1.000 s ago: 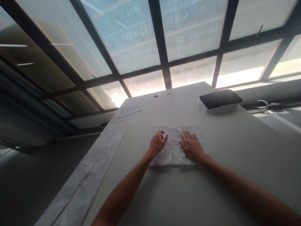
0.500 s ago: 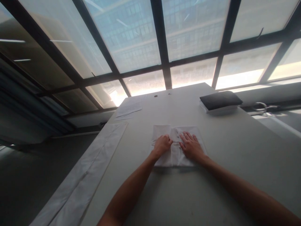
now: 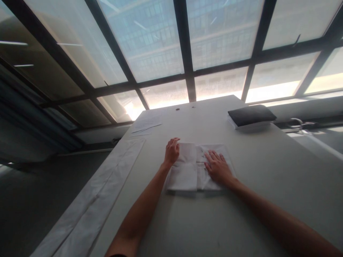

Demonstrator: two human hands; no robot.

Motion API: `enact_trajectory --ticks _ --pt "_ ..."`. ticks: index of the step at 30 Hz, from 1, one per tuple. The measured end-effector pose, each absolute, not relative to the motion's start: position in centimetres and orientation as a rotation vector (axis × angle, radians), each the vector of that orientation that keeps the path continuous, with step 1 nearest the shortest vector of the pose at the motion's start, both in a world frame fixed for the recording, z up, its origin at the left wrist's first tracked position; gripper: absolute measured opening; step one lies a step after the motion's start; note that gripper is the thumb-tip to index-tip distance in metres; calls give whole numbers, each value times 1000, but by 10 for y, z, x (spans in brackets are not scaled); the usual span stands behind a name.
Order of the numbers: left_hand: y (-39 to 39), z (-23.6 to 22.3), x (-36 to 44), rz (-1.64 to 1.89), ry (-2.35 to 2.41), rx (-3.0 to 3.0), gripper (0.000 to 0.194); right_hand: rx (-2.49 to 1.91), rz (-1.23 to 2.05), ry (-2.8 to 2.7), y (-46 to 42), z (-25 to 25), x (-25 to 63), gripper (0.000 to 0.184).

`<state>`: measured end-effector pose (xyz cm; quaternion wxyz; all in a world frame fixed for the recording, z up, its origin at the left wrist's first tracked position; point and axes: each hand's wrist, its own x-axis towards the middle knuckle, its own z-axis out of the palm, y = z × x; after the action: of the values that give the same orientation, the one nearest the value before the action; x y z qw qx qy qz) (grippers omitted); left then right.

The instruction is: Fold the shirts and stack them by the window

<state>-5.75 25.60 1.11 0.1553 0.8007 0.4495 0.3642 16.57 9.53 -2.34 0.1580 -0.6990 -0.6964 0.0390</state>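
A folded white cloth (image 3: 187,167) lies on the pale table (image 3: 241,214) in front of me. My left hand (image 3: 171,151) rests on the cloth's far left corner, fingers curved and slightly apart. On the right half of the cloth my right hand (image 3: 218,167) lies flat with its fingers spread, pressing it down. Neither hand holds anything.
A long white strip of fabric (image 3: 93,203) runs along the table's left edge. Loose paper sheets (image 3: 146,125) lie at the far left. A dark folded item on a white stack (image 3: 250,116) sits at the far right. Large windows (image 3: 187,46) rise behind the table.
My left hand moved from the cloth's middle out to its far left corner, and the left part of the cloth now lies flatter and wider. The right hand stayed in place.
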Motion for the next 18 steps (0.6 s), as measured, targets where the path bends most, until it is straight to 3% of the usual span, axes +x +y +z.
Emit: enact_trajectory --ticks 6,18 --pt "303 1 -77 892 1264 2053 36 -2019 131 -1990 95 -21 165 56" --pt "308 3 -68 752 1231 1978 50 -2026 116 -2006 96 -22 165 56"
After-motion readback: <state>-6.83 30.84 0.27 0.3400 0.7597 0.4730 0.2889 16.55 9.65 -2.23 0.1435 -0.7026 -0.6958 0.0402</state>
